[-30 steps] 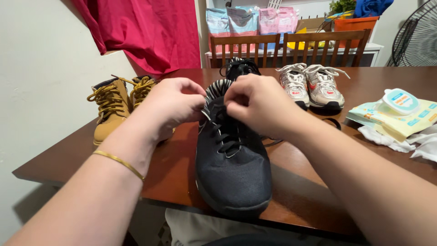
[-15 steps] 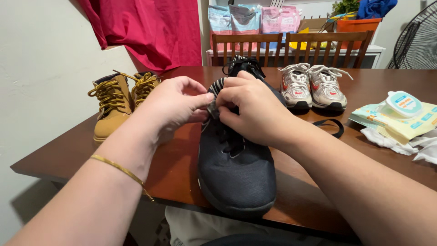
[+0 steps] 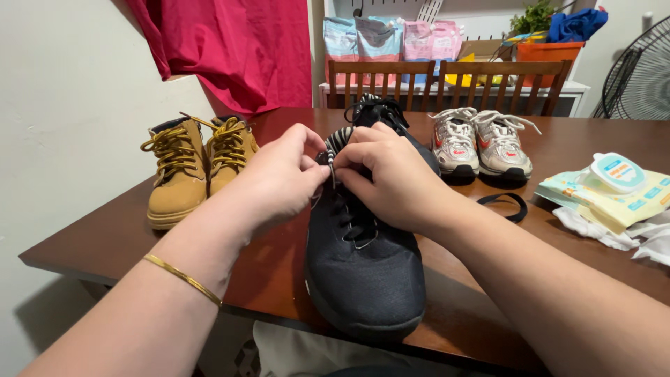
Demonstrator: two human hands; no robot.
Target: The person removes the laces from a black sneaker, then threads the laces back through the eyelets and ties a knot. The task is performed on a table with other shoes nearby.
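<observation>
A black sneaker (image 3: 366, 269) lies toe toward me on the brown wooden table (image 3: 105, 237). Its tongue lining is striped black and white. My left hand (image 3: 276, 178) and my right hand (image 3: 387, 174) meet over the upper eyelets, fingertips pinching the black lace (image 3: 349, 216) near the tongue. A gold bracelet sits on my left wrist. The second black sneaker (image 3: 377, 112) stands just behind my hands, mostly hidden.
A pair of tan boots (image 3: 192, 167) with yellow laces stands at the left. A pair of small silver-white sneakers (image 3: 481, 143) is at back right. A loose black lace (image 3: 506, 204), a wipes pack (image 3: 607, 185), crumpled white wipes and wooden chairs (image 3: 447, 84) are nearby.
Both hands have closed in together on the lace by the tongue. The view has shifted slightly, so the shoes sit a little lower in the picture.
</observation>
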